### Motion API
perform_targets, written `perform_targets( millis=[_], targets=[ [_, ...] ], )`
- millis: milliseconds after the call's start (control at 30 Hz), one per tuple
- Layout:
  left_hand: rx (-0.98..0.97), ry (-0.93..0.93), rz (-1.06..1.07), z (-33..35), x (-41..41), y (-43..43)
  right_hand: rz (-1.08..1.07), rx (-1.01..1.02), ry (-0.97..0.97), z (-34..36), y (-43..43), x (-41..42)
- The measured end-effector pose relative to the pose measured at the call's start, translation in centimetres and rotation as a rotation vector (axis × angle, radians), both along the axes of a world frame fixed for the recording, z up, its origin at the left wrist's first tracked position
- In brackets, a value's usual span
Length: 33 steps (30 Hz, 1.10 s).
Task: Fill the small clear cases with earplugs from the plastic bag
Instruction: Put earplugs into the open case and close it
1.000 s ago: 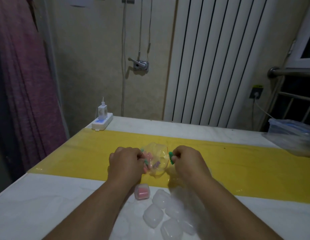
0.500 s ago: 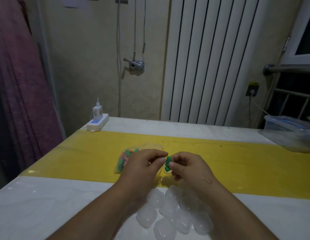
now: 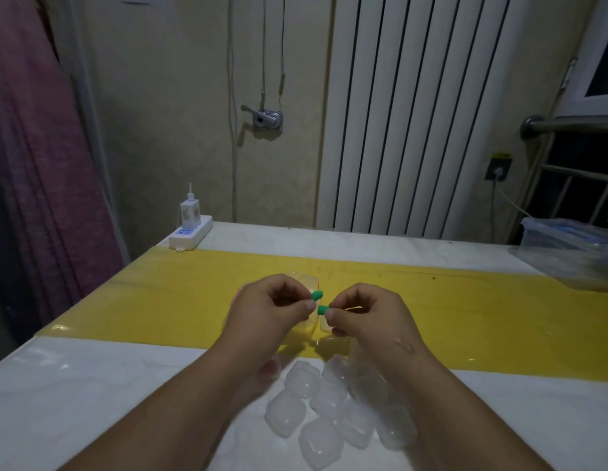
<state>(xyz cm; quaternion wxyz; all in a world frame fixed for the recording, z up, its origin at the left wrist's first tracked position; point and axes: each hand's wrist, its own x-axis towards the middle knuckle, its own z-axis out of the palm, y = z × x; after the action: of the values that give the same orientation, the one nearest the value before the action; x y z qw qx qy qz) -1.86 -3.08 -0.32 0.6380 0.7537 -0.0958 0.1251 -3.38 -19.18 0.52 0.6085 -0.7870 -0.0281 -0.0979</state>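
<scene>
My left hand (image 3: 272,309) pinches a green earplug (image 3: 316,295) between thumb and forefinger. My right hand (image 3: 367,312) pinches a second green earplug (image 3: 322,310) just below it. Both hands hover over the yellow strip (image 3: 483,314) of the table. The clear plastic bag (image 3: 304,278) lies behind and under my hands, mostly hidden. Several small clear cases (image 3: 330,413) lie clustered on the white tabletop between my forearms. One case with pink contents (image 3: 270,370) shows beside my left wrist.
A white power strip (image 3: 191,236) with a charger sits at the table's far left corner. A clear lidded plastic box (image 3: 567,246) stands at the far right edge. A radiator (image 3: 432,113) and wall stand behind the table, a purple curtain (image 3: 34,164) at left.
My left hand let go of the bag, came to the right hand and now pinches one of the green earplugs. The bag lies flat behind my hands.
</scene>
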Motion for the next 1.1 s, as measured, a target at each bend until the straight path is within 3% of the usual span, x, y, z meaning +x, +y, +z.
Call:
perform_targets(
  millis=[133,400,700,800,967,1033,1100],
  targets=[
    [-0.047,0.018,-0.024,-0.2,0.2,0.2,0.031,0.051,-0.008,-0.1,0.4,0.0],
    [0.055,0.004,-0.040,-0.5,0.6,0.3,0.084,0.106,-0.010,-0.5,0.5,0.2],
    [0.096,-0.016,-0.084,-0.4,0.5,0.5,0.005,0.010,-0.067,-0.5,0.4,0.2],
    [0.422,-0.093,-0.076,-0.5,0.7,1.1,-0.077,-0.047,-0.097,-0.6,-0.3,0.6],
    [0.920,0.000,-0.327,0.7,-0.3,2.1,-0.091,-0.048,-0.105,-0.6,-0.8,0.7],
    [0.987,-0.009,-0.423,0.8,-0.2,2.4,-0.092,-0.056,-0.102,-0.5,-0.8,0.6],
    [0.920,-0.051,-0.453,0.7,0.0,2.6,-0.114,-0.061,-0.106,-0.6,-0.8,0.6]
  ],
)
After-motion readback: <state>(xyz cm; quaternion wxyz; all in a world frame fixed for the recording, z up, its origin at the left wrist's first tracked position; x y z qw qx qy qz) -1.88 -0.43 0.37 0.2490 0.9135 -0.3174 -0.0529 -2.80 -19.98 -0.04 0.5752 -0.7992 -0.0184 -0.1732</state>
